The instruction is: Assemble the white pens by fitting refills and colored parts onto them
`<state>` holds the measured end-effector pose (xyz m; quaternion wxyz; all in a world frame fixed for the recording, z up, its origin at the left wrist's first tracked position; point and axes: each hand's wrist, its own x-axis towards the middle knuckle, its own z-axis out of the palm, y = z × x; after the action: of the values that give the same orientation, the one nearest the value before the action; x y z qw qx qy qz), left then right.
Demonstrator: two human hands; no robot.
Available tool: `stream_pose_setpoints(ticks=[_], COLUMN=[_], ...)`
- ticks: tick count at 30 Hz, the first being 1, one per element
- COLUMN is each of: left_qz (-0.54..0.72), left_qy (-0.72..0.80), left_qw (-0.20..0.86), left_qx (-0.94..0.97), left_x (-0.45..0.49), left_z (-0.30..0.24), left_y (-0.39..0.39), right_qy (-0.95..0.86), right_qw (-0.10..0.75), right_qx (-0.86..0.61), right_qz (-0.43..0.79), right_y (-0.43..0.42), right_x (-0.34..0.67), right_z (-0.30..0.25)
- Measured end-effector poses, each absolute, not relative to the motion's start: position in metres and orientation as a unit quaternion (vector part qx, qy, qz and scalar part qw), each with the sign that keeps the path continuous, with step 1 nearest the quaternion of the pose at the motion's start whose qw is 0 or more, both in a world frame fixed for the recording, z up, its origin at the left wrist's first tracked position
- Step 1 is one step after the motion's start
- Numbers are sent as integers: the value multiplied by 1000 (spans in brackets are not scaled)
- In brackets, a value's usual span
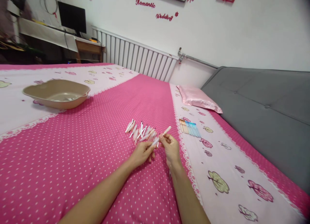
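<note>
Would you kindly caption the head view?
Left hand and right hand hold one pen beside a pen pile on the bedspread.

Slim white pen (161, 136), tilted, just beside a loose pile (140, 131) of pens.

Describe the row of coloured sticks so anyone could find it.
Find the pink satin pillow by the grey padded panel. On the pale printed strip nearer the camera lies the row of coloured sticks. Unlike the jumbled white pile to its left, they lie side by side, orange to blue.
</note>
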<state>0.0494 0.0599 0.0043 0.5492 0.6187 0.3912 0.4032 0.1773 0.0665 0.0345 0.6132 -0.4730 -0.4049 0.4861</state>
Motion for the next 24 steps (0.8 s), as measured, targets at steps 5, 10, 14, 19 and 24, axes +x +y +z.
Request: stream_pose_setpoints(ticks=[5, 10, 14, 19, 24], left_qz=[404, 377, 387, 479, 568], left_qy=[380, 313, 305, 359, 404], left_qw=[571, 688, 728, 623, 495], left_qx=[605, 535, 477, 503, 519], left_x=[50, 47, 46, 48, 49], left_z=[4, 6, 6, 9, 7], left_y=[60, 59, 59, 61, 66], right_qy=[-415, -408, -359, -349, -360], right_qw=[602, 589, 585, 608, 624], right_qx=[-482, -442, -419, -421, -431], right_qz=[482, 539, 595, 576, 544], right_y=[68, 69, 68, 68, 69], right_x=[183, 188, 186, 186, 187], right_z=[36, 35, 38, 39, 36])
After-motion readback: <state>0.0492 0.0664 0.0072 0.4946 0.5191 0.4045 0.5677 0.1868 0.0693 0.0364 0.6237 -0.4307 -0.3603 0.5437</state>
